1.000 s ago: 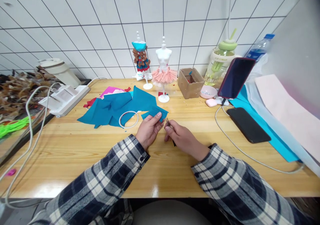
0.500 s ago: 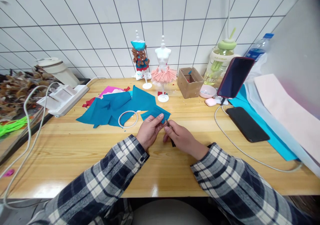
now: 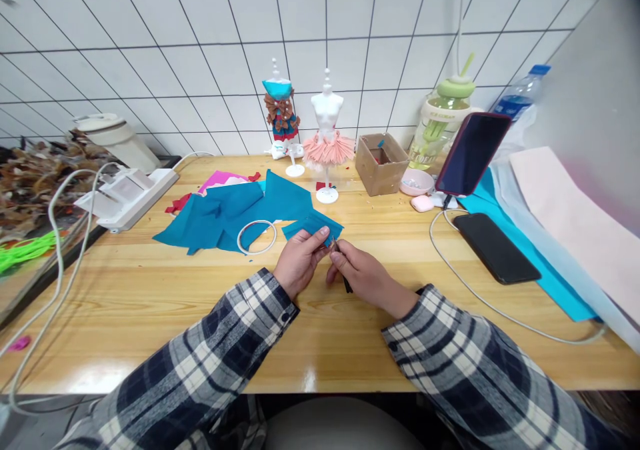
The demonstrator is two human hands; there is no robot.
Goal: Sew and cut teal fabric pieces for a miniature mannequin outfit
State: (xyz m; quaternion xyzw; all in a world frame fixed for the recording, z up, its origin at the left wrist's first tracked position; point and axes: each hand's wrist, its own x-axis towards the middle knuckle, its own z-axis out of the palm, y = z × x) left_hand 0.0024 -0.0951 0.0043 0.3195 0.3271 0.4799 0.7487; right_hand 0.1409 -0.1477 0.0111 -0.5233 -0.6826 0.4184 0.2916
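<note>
My left hand (image 3: pixel 299 263) pinches a small folded piece of teal cloth (image 3: pixel 309 223) between thumb and fingers, above the wooden table. Closed round a small dark tool (image 3: pixel 349 286), apparently thread snips, my right hand (image 3: pixel 364 271) meets the left at the cloth's lower right corner. The tool's tip is at or very near the cloth; whether its blades are apart is too small to tell. Just left of my hands, a white ring (image 3: pixel 240 238) lies partly over a larger sheet of teal cloth (image 3: pixel 225 213).
Behind stand a mini dress form with a pink skirt (image 3: pixel 328 149), a dressed one (image 3: pixel 281 113) and a cardboard box (image 3: pixel 380 170). On the right are a propped phone (image 3: pixel 473 153), a flat phone (image 3: pixel 495 249), a cable and fabric sheets (image 3: pixel 575 217). A power strip (image 3: pixel 135 197) sits left.
The hands, cloth and tool hold nearly the same pose. The whole view has shifted very slightly.
</note>
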